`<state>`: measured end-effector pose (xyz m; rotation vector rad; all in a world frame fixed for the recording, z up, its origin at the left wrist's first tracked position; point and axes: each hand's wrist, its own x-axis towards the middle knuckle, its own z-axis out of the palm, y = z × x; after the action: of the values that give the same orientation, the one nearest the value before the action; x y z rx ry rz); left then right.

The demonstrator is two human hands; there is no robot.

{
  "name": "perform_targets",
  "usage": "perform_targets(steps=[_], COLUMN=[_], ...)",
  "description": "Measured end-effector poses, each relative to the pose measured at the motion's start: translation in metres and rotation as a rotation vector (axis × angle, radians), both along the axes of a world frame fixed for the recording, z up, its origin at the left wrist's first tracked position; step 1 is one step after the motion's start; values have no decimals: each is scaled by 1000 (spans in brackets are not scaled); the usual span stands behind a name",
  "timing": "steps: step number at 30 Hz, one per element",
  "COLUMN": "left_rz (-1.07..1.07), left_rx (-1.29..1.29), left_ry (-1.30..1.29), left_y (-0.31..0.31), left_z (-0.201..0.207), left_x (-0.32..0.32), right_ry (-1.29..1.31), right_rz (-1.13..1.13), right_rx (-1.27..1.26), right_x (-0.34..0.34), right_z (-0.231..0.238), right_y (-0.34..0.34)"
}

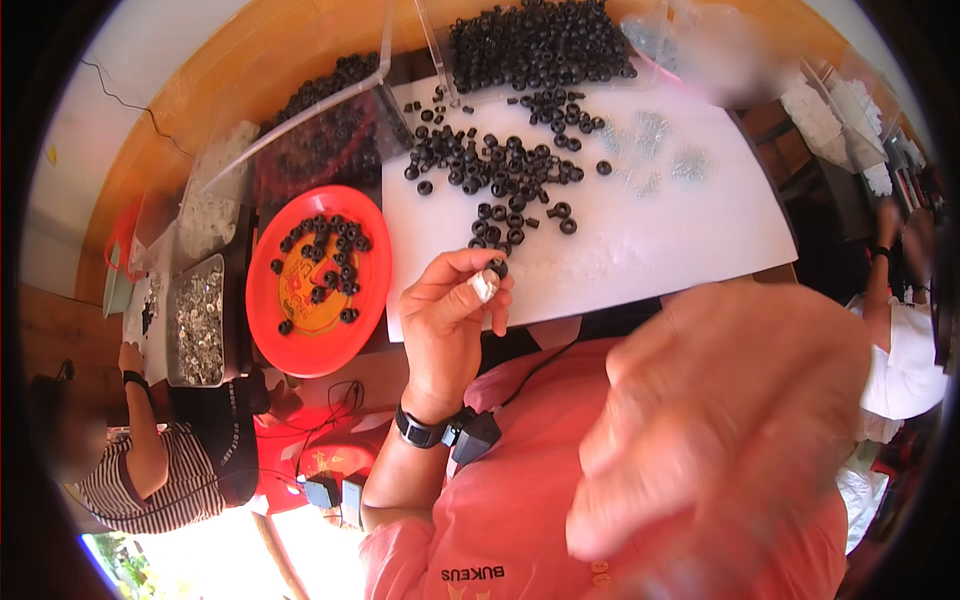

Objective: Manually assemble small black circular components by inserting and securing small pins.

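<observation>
My left hand is raised over the near edge of a white tabletop, its thumb and fingers pinched on a small black round piece. White tape wraps the thumb tip. Just beyond the fingers lie loose black pieces, round and ring-like, some with a short stem. Close to the camera, my right hand looks large and blurred, and its fingers cannot be made out clearly. Whether it holds anything does not show.
Left of the white top is a red oval plate with several black pieces. A metal tray of shiny parts is beyond it. Clear bins hold black pieces. Small silvery bits lie right. People work at both sides.
</observation>
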<state>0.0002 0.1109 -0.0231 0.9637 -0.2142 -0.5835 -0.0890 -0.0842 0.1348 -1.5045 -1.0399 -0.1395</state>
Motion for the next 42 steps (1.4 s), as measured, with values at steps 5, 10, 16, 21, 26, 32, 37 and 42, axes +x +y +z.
perform_targets(steps=[5,10,16,21,26,32,37,42], left_rz=[49,53,-4,89,61,41,38,47], left_rx=[-23,-75,-89,-92,-169,-122,-83,-70], left_ry=[-88,-133,-158,-194,-140,-133,-119,-116], left_y=[2,5,-5,8,2,2,2,0], left_z=[-6,-5,-9,-12,-9,-10,-8,-5], left_x=[-1,-6,0,1,0,-2,-5,-4], right_ry=[94,94,205,176,94,-430,-326,-495], right_rz=[178,424,217,415,-580,-1112,-1051,-1081], right_rx=[-166,-355,-351,-532,-359,-934,-1104,-1118], right_x=[6,5,-23,12,16,54,65,49], right_z=[12,18,18,0,-40,-123,-134,-121], right_y=[-5,-12,-33,-15,-15,-10,-10,-16])
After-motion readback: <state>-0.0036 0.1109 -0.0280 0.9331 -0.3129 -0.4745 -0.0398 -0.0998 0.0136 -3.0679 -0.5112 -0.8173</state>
